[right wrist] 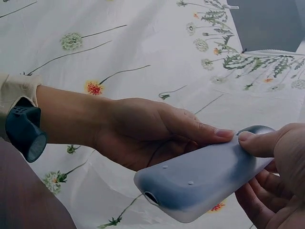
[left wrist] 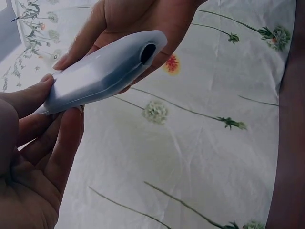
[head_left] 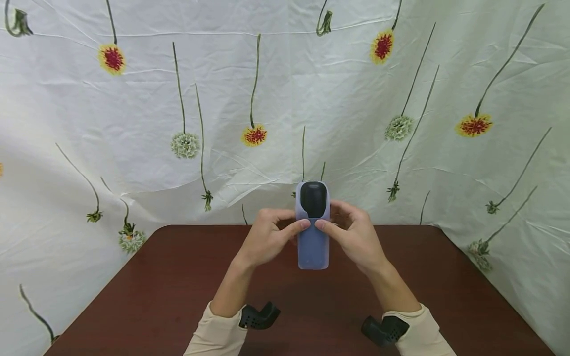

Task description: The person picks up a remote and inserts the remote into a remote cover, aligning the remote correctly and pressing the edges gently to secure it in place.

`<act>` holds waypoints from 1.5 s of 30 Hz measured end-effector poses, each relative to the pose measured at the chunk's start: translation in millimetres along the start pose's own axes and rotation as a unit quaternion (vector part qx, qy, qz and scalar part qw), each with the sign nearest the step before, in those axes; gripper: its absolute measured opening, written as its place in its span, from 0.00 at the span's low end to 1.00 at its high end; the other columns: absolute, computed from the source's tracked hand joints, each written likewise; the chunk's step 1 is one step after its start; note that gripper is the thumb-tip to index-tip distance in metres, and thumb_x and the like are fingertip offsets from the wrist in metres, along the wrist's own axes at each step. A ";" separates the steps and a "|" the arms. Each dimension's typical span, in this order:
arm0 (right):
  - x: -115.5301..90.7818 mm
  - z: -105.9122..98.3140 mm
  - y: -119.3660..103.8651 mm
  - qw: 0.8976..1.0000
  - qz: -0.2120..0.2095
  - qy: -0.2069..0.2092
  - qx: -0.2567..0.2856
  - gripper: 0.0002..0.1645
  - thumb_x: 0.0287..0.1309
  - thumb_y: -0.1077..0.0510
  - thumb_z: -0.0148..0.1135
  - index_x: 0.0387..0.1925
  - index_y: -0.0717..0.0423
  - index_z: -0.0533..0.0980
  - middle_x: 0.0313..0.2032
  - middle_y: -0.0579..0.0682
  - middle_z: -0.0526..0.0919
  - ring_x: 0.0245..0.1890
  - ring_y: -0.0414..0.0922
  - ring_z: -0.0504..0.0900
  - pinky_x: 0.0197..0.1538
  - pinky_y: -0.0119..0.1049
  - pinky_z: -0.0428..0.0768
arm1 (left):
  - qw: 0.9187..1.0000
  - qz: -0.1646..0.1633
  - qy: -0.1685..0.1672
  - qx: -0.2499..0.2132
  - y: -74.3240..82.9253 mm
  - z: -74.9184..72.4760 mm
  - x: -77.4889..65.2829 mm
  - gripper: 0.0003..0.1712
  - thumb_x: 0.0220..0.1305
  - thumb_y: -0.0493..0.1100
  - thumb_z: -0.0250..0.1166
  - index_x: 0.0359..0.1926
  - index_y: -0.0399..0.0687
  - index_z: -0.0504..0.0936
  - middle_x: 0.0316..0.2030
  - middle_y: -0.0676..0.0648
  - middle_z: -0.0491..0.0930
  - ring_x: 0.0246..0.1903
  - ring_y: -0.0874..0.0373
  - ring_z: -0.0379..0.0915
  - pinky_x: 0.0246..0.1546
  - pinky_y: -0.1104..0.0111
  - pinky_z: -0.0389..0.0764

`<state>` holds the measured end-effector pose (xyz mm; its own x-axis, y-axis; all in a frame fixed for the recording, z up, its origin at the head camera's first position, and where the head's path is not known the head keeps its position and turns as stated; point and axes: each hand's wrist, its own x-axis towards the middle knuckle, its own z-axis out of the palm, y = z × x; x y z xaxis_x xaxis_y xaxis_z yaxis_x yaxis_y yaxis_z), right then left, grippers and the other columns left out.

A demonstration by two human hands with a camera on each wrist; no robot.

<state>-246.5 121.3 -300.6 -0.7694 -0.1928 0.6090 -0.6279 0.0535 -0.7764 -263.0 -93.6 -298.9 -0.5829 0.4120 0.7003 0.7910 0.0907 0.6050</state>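
A long, rounded handheld device in a translucent bluish sleeve point(head_left: 313, 249) is held upright over the table, a glossy black oval panel point(head_left: 313, 199) facing me at its top. My left hand point(head_left: 269, 236) grips its left side, thumb on the front just below the black panel. From the right side my right hand point(head_left: 354, 237) holds it likewise, the two thumb tips close together. Fingers of both hands curl behind it, partly hidden. The right wrist view shows the sleeve's point(right wrist: 190, 179) lower end with a dark opening point(right wrist: 151, 197) and small raised dots.
A dark reddish-brown table point(head_left: 307, 316) lies under the hands. Behind it hangs a white cloth point(head_left: 311, 89) printed with flowers. Black wrist mounts point(head_left: 260, 315) sit at both cream sleeve cuffs. A grey patch point(right wrist: 267, 24) shows past the cloth's edge in the right wrist view.
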 end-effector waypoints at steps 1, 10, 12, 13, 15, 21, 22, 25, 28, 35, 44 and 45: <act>-0.1 -0.1 0.0 1.000 0.001 0.000 0.001 0.25 0.62 0.68 0.71 0.60 0.67 0.79 0.43 0.58 0.85 0.43 0.51 0.83 0.46 0.38 0.82 | 1.000 0.000 -0.004 -0.002 -0.1 0.1 -0.1 0.04 0.70 0.34 0.68 0.40 0.39 0.90 0.27 0.52 0.84 0.22 0.45 0.78 0.25 0.54 0.82; 1.1 -2.2 1.9 1.000 0.004 -0.005 0.002 0.25 0.62 0.69 0.71 0.60 0.65 0.78 0.47 0.58 0.85 0.44 0.53 0.86 0.48 0.40 0.83 | 0.999 -0.017 0.033 0.028 -2.6 2.4 0.9 0.13 0.65 0.36 0.74 0.51 0.41 0.88 0.37 0.51 0.86 0.33 0.57 0.83 0.30 0.63 0.86; 1.2 -2.3 2.4 1.000 0.000 -0.003 -0.006 0.23 0.61 0.69 0.71 0.58 0.65 0.78 0.46 0.58 0.85 0.44 0.53 0.86 0.48 0.40 0.83 | 0.997 -0.011 0.066 0.029 -3.1 2.7 1.3 0.21 0.62 0.35 0.76 0.56 0.40 0.85 0.39 0.49 0.84 0.37 0.57 0.82 0.32 0.64 0.86; 1.2 -2.2 2.6 1.000 -0.003 -0.002 -0.010 0.23 0.62 0.68 0.71 0.58 0.65 0.79 0.45 0.57 0.85 0.44 0.52 0.85 0.49 0.40 0.83 | 0.996 -0.004 0.086 0.030 -2.8 2.7 1.5 0.24 0.61 0.34 0.77 0.58 0.40 0.84 0.39 0.47 0.83 0.38 0.56 0.82 0.32 0.64 0.86; 1.3 -1.7 2.8 1.000 -0.012 -0.002 -0.018 0.21 0.62 0.68 0.72 0.56 0.65 0.79 0.44 0.57 0.86 0.44 0.51 0.85 0.49 0.40 0.83 | 0.991 0.018 0.126 0.036 -1.8 2.6 1.7 0.26 0.59 0.33 0.77 0.59 0.39 0.83 0.38 0.45 0.81 0.38 0.54 0.80 0.30 0.65 0.85; 1.7 0.5 3.6 0.999 -0.025 -0.009 -0.027 0.20 0.61 0.68 0.73 0.55 0.64 0.80 0.43 0.56 0.86 0.43 0.51 0.84 0.48 0.41 0.83 | 0.977 0.085 0.186 0.064 0.7 4.1 2.6 0.23 0.59 0.32 0.77 0.56 0.39 0.85 0.40 0.44 0.80 0.39 0.52 0.79 0.30 0.65 0.86; 1.6 0.7 3.7 0.999 -0.025 -0.012 -0.027 0.21 0.61 0.68 0.73 0.55 0.64 0.80 0.43 0.56 0.86 0.43 0.51 0.84 0.48 0.41 0.83 | 0.976 0.092 0.187 0.068 0.1 4.9 2.9 0.23 0.59 0.32 0.77 0.56 0.40 0.86 0.41 0.43 0.80 0.38 0.52 0.79 0.30 0.65 0.86; 0.6 1.3 3.4 0.999 -0.024 -0.019 -0.029 0.21 0.61 0.68 0.72 0.56 0.62 0.80 0.44 0.55 0.86 0.43 0.51 0.85 0.48 0.43 0.84 | 0.975 0.101 0.182 0.078 -0.9 7.5 3.3 0.22 0.58 0.32 0.78 0.55 0.40 0.88 0.44 0.42 0.81 0.38 0.52 0.79 0.30 0.65 0.86; -0.2 1.8 3.1 0.999 -0.026 -0.029 -0.025 0.22 0.62 0.69 0.71 0.57 0.62 0.79 0.47 0.56 0.85 0.43 0.52 0.86 0.48 0.44 0.85 | 0.977 0.096 0.177 0.076 -0.4 8.2 3.0 0.22 0.56 0.32 0.79 0.54 0.39 0.88 0.44 0.45 0.82 0.38 0.52 0.79 0.30 0.65 0.86; 0.3 -0.5 3.1 0.998 -0.045 -0.047 -0.020 0.23 0.63 0.70 0.69 0.59 0.62 0.78 0.49 0.54 0.86 0.47 0.51 0.86 0.52 0.45 0.84 | 0.990 0.031 0.136 -0.012 3.7 2.9 1.9 0.13 0.57 0.30 0.78 0.44 0.38 0.91 0.40 0.47 0.85 0.40 0.51 0.80 0.37 0.61 0.87; 1.3 -2.3 5.9 0.997 -0.061 -0.052 -0.008 0.23 0.61 0.73 0.69 0.58 0.65 0.77 0.50 0.56 0.85 0.50 0.52 0.85 0.52 0.44 0.84 | 0.985 -0.005 0.072 -0.156 1.6 -7.3 -0.4 0.11 0.61 0.23 0.71 0.45 0.26 0.88 0.40 0.40 0.87 0.42 0.49 0.84 0.45 0.60 0.86; 1.6 -1.9 6.2 0.997 -0.063 -0.054 -0.004 0.23 0.61 0.73 0.69 0.58 0.65 0.77 0.50 0.56 0.85 0.50 0.53 0.85 0.53 0.45 0.83 | 0.984 -0.008 0.071 -0.161 1.9 -8.3 -0.7 0.10 0.61 0.23 0.70 0.45 0.25 0.87 0.40 0.40 0.87 0.41 0.49 0.84 0.46 0.60 0.86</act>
<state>-251.8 123.2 -304.1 -0.6680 -0.3027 0.6798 -0.7197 0.0305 -0.6936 -262.7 -101.3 -295.1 -0.6334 0.2804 0.7213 0.6945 -0.2051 0.6896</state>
